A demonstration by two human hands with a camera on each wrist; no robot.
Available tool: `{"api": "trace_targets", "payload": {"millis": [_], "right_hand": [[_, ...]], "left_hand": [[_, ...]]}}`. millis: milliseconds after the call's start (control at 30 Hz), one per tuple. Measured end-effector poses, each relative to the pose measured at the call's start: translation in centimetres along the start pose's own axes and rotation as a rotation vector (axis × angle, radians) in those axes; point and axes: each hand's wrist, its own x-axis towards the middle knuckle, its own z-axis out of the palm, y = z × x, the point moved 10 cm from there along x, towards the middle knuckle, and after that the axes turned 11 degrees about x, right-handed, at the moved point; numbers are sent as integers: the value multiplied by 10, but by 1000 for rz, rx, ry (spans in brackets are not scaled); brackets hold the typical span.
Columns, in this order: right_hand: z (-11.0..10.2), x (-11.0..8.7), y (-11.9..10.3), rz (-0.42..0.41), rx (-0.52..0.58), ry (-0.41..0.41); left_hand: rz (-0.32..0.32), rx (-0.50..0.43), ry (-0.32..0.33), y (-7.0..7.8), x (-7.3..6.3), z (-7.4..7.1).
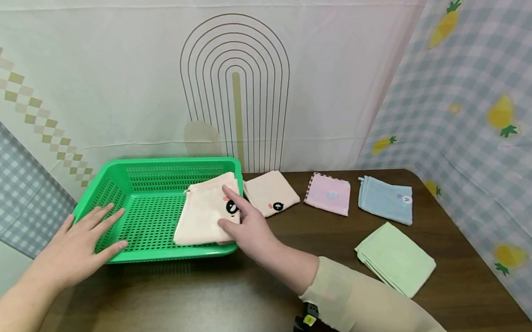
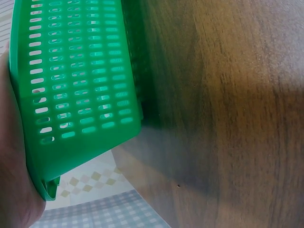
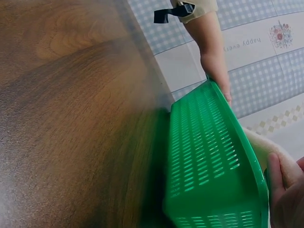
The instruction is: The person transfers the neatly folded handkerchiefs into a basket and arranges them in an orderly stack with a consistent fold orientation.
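Placing, apparently: cream cloth (image 1: 202, 219) at green basket's (image 1: 170, 253) right end, centre-left frame | right hand (image 1: 254, 231): pinching cloth edge | left hand (image 1: 79, 243): fingers spread, empty | next likely needs: loosened pinch

sleeves (image 1: 373, 302): pale beige | wrist mounts (image 1: 300, 326): black | right mount: yellow patch (image 1: 309, 320)

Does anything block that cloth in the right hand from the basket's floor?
Nothing visible: the right hand holds the cream cloth over the right end of the green basket, though what lies directly beneath is hidden.
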Motion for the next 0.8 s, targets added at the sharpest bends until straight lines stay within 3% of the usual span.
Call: {"api": "trace_targets", "payload": {"millis": [400, 533, 800], "right_hand": [[6, 5, -8, -50, -166, 2], [11, 6, -9, -37, -142, -15], [16, 10, -10, -32, -198, 9]], "left_hand": [[-3, -6, 5, 2, -1, -3], [-1, -4, 3, 2, -1, -3], [-6, -9, 2, 1, -1, -4]]}}
